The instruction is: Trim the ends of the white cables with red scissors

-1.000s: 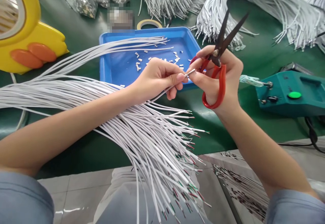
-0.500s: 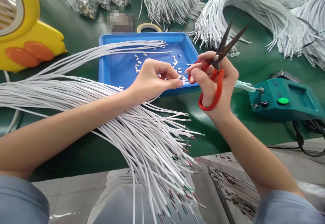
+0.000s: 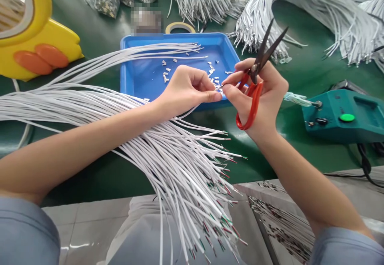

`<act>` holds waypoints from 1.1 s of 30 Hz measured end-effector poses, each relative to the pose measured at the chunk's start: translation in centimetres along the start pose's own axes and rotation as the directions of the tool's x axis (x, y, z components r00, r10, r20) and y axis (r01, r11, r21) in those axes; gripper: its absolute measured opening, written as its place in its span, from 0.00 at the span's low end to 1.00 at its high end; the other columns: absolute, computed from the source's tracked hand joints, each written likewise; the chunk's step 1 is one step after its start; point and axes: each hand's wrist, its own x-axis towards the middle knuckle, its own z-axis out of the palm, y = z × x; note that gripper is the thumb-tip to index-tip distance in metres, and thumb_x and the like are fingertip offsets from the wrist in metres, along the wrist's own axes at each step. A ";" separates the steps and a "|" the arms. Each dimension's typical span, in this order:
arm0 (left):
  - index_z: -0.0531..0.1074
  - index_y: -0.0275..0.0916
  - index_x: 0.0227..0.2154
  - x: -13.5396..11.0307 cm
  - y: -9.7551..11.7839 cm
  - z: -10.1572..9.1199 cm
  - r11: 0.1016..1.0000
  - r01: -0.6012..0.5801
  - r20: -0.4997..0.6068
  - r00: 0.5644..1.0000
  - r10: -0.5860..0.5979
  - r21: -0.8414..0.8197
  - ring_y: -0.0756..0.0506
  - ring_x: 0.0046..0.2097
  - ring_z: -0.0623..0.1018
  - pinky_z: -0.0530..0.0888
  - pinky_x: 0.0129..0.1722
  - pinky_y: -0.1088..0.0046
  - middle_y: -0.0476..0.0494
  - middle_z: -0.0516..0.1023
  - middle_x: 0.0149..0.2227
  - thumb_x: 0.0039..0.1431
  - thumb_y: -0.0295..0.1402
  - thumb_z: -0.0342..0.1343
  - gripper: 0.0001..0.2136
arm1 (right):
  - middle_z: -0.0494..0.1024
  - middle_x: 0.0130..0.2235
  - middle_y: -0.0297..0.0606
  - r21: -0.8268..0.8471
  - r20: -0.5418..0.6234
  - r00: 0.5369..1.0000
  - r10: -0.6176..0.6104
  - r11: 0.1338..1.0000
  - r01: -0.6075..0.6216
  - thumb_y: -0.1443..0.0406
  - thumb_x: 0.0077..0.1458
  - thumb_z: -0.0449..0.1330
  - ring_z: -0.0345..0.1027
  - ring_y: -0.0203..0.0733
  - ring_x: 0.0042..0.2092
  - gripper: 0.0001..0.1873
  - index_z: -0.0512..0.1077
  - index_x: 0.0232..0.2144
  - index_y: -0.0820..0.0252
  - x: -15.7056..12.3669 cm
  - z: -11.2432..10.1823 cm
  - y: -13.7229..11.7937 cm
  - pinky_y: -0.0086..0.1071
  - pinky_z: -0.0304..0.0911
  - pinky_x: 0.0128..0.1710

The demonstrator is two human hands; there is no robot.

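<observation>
My left hand (image 3: 193,89) pinches the end of a white cable above the near right side of a blue tray (image 3: 127,43). With thumb and fingertip my right hand (image 3: 261,93) closes on the thin tip of that same cable. Scissors with red handles (image 3: 255,101) hang on my right hand, their dark blades parted and pointing up and away. Small white cut pieces (image 3: 166,78) lie in the tray, and several white cables reach over its left rim. Under my left forearm spreads a thick bundle of white cables (image 3: 168,157) with red and green wire ends.
A yellow duck-shaped device (image 3: 63,41) stands at the left. At the right is a green machine (image 3: 342,113) with a green button. Bags of metal parts (image 3: 106,1), a tape roll (image 3: 180,27) and more cable bundles (image 3: 300,1) lie at the back of the green table (image 3: 258,165).
The fingers of my right hand have come in to the cable tip at my left fingertips. The scissors have turned slightly with the hand. The whole view has shifted a little.
</observation>
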 end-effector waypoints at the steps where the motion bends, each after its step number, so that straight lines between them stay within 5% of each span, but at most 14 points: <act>1: 0.74 0.36 0.20 0.0 0.1 0.0 1.000 0.004 0.006 1.000 -0.004 -0.017 0.54 0.25 0.66 0.64 0.22 0.75 0.48 0.73 0.21 0.41 0.38 0.72 0.14 | 0.76 0.30 0.28 -0.009 0.001 1.000 0.004 1.000 -0.004 0.71 0.47 0.64 0.72 0.34 0.32 0.14 0.73 0.37 0.52 0.1 -0.1 0.1 0.30 0.63 0.29; 7: 0.76 0.34 0.24 -0.3 1.0 0.0 0.989 0.040 0.124 0.992 -0.022 -0.143 0.56 0.22 0.66 0.63 0.20 0.79 0.48 0.74 0.21 0.52 0.38 0.66 0.11 | 0.77 0.28 0.26 0.038 0.026 0.999 0.036 0.999 -0.037 0.70 0.47 0.65 0.71 0.36 0.31 0.14 0.73 0.37 0.48 0.6 -0.5 1.2 0.35 0.68 0.32; 12: 0.76 0.33 0.25 -0.3 0.6 0.3 0.988 -0.004 0.157 0.987 0.029 -0.153 0.57 0.21 0.67 0.64 0.21 0.80 0.49 0.75 0.22 0.54 0.28 0.61 0.05 | 0.79 0.29 0.29 -0.015 -0.078 0.991 0.105 0.994 -0.107 0.74 0.44 0.63 0.72 0.36 0.31 0.18 0.73 0.38 0.52 1.1 -0.8 2.7 0.33 0.66 0.30; 17: 0.79 0.32 0.32 -0.6 -0.3 0.7 0.980 -0.143 0.264 0.959 0.102 0.140 0.52 0.30 0.76 0.72 0.31 0.76 0.43 0.81 0.30 0.54 0.25 0.59 0.05 | 0.80 0.31 0.32 0.015 -0.284 0.926 0.248 0.967 -0.255 0.74 0.43 0.60 0.70 0.34 0.28 0.15 0.72 0.36 0.57 2.1 -1.5 4.0 0.28 0.62 0.27; 22: 0.80 0.36 0.37 -1.8 0.0 1.0 0.733 -0.363 0.456 0.886 0.081 0.575 0.44 0.37 0.79 0.73 0.38 0.67 0.40 0.82 0.38 0.62 0.29 0.50 0.12 | 0.77 0.26 0.29 0.065 -0.378 0.885 0.272 0.961 -0.267 0.72 0.41 0.62 0.61 0.31 0.21 0.13 0.70 0.33 0.56 3.0 -2.1 4.8 0.28 0.56 0.20; 28: 0.80 0.38 0.36 -1.7 1.9 0.4 0.739 -0.468 0.733 0.678 -0.052 0.485 0.49 0.36 0.78 0.71 0.37 0.74 0.44 0.80 0.39 0.64 0.32 0.47 0.14 | 0.74 0.23 0.27 0.141 -0.459 0.824 0.333 0.943 -0.302 0.72 0.40 0.61 0.57 0.31 0.17 0.12 0.69 0.31 0.54 3.5 -2.4 4.8 0.29 0.52 0.16; 30: 0.80 0.39 0.36 -0.7 2.7 -1.1 0.655 -0.460 0.677 0.728 -0.108 0.599 0.47 0.39 0.78 0.71 0.37 0.73 0.44 0.80 0.40 0.65 0.33 0.45 0.16 | 0.74 0.23 0.27 0.167 -0.459 0.823 0.335 0.942 -0.291 0.71 0.40 0.60 0.58 0.30 0.17 0.12 0.69 0.31 0.56 3.5 -2.3 4.5 0.28 0.53 0.17; 33: 0.78 0.40 0.39 1.3 3.0 -4.8 0.367 -0.254 0.339 0.922 -0.188 0.895 0.44 0.47 0.78 0.71 0.42 0.72 0.43 0.80 0.45 0.64 0.30 0.44 0.15 | 0.74 0.23 0.27 0.184 -0.448 0.833 0.324 0.945 -0.268 0.70 0.39 0.60 0.59 0.29 0.18 0.12 0.69 0.32 0.57 3.4 -2.2 4.0 0.26 0.54 0.18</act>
